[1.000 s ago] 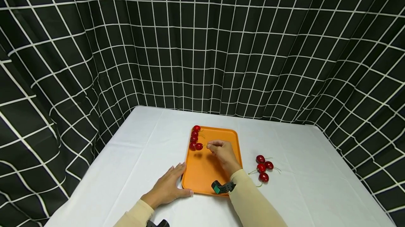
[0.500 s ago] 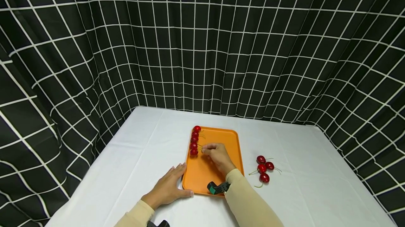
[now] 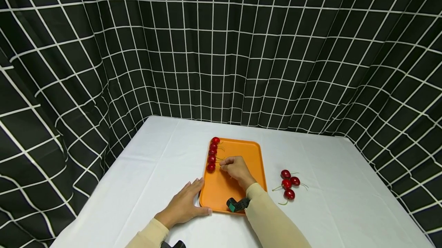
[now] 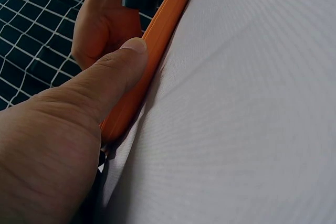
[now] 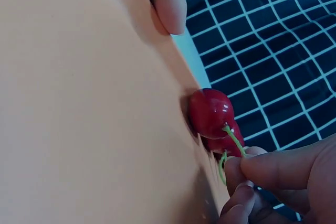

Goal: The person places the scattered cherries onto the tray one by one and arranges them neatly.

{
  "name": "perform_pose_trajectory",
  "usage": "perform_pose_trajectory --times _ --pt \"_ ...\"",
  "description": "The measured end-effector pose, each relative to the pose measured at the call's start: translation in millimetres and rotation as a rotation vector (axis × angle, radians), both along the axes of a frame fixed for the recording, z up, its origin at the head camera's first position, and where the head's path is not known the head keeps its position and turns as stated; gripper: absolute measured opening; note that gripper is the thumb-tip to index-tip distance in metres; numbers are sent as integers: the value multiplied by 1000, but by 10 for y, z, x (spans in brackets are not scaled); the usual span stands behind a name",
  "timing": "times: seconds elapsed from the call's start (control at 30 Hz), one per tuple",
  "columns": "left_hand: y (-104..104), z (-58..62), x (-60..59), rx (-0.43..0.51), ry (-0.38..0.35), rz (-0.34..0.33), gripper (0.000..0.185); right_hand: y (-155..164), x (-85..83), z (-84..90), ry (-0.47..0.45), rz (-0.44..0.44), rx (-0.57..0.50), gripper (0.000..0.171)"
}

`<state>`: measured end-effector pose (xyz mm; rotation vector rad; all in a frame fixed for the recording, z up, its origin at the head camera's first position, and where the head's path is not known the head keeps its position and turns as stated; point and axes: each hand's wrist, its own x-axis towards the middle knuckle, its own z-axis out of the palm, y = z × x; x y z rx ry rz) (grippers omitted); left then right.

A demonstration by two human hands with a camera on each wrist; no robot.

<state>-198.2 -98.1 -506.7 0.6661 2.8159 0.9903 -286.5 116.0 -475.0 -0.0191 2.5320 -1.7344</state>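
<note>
The right hand (image 3: 235, 168) pinches a cherry (image 3: 211, 167) by its stem on the orange tray (image 3: 241, 152). The left hand (image 3: 184, 204) lies flat on the bench (image 3: 145, 163), thumb against the tray's edge.

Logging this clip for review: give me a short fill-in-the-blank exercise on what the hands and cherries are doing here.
1. The right hand pinches a cherry's green ____.
2. The cherries on the orange tray form a row along its ____ edge.
3. The left hand rests flat, its thumb against the tray's ____.
4. ____ loose cherries lie on the white table.

Missing words: stem; left; rim; Four
</note>
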Motion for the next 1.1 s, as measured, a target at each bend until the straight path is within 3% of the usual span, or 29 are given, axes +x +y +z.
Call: perform_pose_trajectory --times 0.3,0.67,1.1 --pt "3 8 10 6 1 -8 109 -49 -29 -1 6 -13 5 5" --pt "10 7 10 7 1 -11 108 -36 -49 -14 10 -3 -13 16" --pt "9 22 7 5 6 -14 108 -59 -52 -27 43 -5 64 5"
